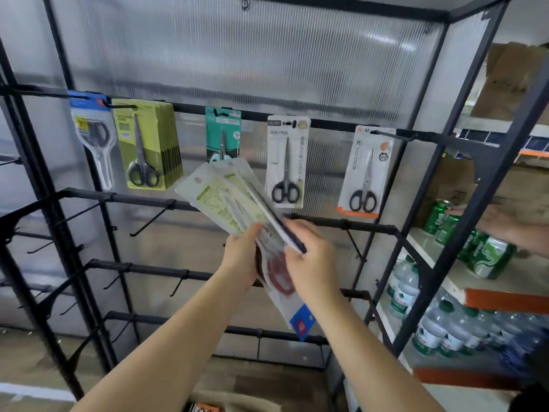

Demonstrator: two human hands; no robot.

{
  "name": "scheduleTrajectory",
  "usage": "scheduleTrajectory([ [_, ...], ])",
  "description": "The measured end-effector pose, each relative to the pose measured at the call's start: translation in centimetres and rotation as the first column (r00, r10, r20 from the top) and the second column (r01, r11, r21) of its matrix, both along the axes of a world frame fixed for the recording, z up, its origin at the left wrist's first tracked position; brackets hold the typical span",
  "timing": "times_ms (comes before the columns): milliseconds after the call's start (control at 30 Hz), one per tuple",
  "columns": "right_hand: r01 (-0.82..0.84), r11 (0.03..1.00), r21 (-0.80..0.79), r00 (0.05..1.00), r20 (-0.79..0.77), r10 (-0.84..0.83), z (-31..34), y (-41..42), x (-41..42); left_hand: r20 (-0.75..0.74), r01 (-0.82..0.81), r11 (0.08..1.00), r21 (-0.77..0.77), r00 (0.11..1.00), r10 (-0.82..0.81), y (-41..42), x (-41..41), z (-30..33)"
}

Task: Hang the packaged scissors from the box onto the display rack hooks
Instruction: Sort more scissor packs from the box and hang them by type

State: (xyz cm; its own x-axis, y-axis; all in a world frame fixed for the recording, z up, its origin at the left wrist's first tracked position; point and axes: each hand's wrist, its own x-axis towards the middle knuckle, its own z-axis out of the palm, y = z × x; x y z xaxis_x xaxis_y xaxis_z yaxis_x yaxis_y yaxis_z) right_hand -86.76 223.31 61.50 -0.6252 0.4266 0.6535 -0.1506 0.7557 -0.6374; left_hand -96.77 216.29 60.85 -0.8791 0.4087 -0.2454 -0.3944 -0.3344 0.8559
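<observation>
Hands are meeting before the display rack (190, 110): left hand (242, 257) is gripping fanned scissor packs (225, 197) pointing toward eleven o'clock, while right hand (309, 263) is pinching one dark-edged pack (279, 224).

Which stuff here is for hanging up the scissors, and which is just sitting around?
For the job: held scissor packs, left hand, right hand, rack hooks, packs already hanging.

Just sitting around: green cans, water bottles, cardboard boxes.
</observation>
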Motion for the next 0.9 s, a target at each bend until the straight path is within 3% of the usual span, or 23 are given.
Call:
scheduleTrajectory([
  [67, -0.098, 0.995, 0.015, 0.989, 0.113, 0.096, -0.5, -0.6, -0.3, -0.045, 0.013, 1.0, -0.024, 0.999, -0.014, 0.1, 0.1, 0.1],
  [167, -0.16, 0.983, -0.087, 0.942, 0.283, 0.178, -0.6, -0.1, -0.5, -0.039, 0.064, 0.998, 0.021, 0.997, -0.063, -0.3, 0.1, -0.1],
  [300, -0.131, 0.974, -0.186, 0.955, 0.241, 0.175, -0.6, 0.8, -0.1, -0.073, 0.167, 0.984, 0.055, 0.984, -0.163, -0.8, 0.7, -0.1],
  [400, 0.008, 0.991, -0.134, 0.943, 0.332, 0.037, -0.6, 1.9, 0.0, -0.084, 0.173, 0.984, 0.033, 0.982, -0.169, -1.0, 1.0, 0.2],
  [467, 0.028, 0.961, -0.274, 0.919, 0.385, 0.083, -0.5, 2.4, 0.3, -0.104, 0.175, 0.985, -0.01, 0.979, -0.175, -1.2, 1.1, 0.1],
  [567, -0.055, 0.88, -0.472, 0.927, 0.303, 0.221, -0.7, 2.7, 0.7, -0.14, 0.184, 0.982, -0.038, 0.972, -0.188, -1.7, 0.8, -0.2],
  [667, 0.016, 0.906, -0.423, 0.953, 0.28, 0.114, -1.4, 2.5, 0.6, -0.137, 0.21, 0.975, -0.077, 0.966, -0.219, -1.6, 0.5, -0.3],
  [767, 0.143, 0.942, -0.303, 0.919, 0.394, -0.013, -2.1, 1.5, 0.6, -0.052, 0.188, 0.977, -0.096, 0.98, -0.194, -1.3, 0.9, -0.4],
  [900, 0.046, 0.93, -0.364, 0.88, 0.455, 0.135, -2.9, -0.2, 0.2, -0.037, 0.204, 0.973, -0.108, 0.977, -0.209, -2.1, 1.3, -1.8],
])
